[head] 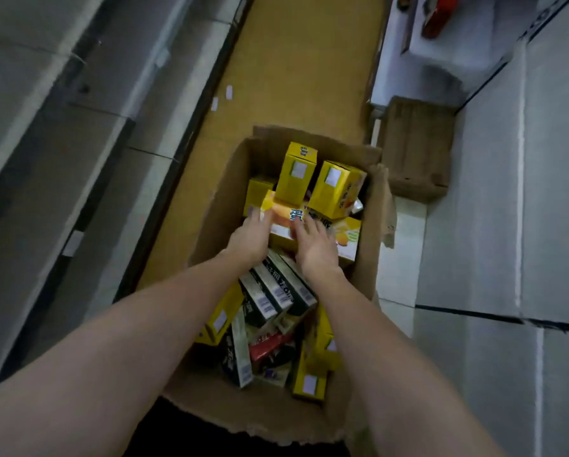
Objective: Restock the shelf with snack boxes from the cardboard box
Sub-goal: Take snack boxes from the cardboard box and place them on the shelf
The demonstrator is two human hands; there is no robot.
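Dim, flat indoor light with soft shadows inside the cardboard box (230, 192). Motion blur smears the shelves (62, 133) at left; wide-angle distortion bends the frame edges.

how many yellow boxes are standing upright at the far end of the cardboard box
2: the left yellow box and the right yellow box, side by side. A third looks half hidden behind the left one.

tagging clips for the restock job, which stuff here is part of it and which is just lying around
Part of the job:
- open cardboard box on the floor
- yellow snack box lying flat, left hand gripping its end, right hand resting on it
- upright yellow boxes
- dark green boxes
- red box

Just lying about:
- small closed brown carton
- white paper scraps
- red item
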